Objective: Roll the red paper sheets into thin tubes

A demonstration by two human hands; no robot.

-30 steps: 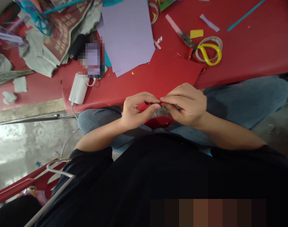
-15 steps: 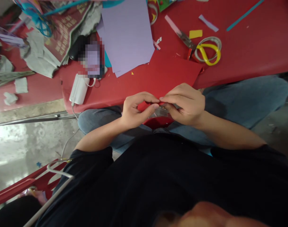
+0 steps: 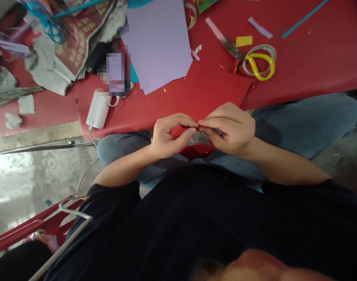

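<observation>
View drifted slightly, pinch unmoved

Left hand (image 3: 173, 136) and right hand (image 3: 232, 128) still pinched one red paper (image 3: 215, 88) at its near edge. Flat and matte beyond the fingers, it lay nearer the person than the single scissors (image 3: 239, 56), one corner toward them, long axis unclear. At least two purple sheets (image 3: 160, 43) lay left of the scissors.

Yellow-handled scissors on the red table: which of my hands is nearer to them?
Right. Your right hand is below the scissors in the picture; your left hand is farther off, below and well to their left.
</observation>
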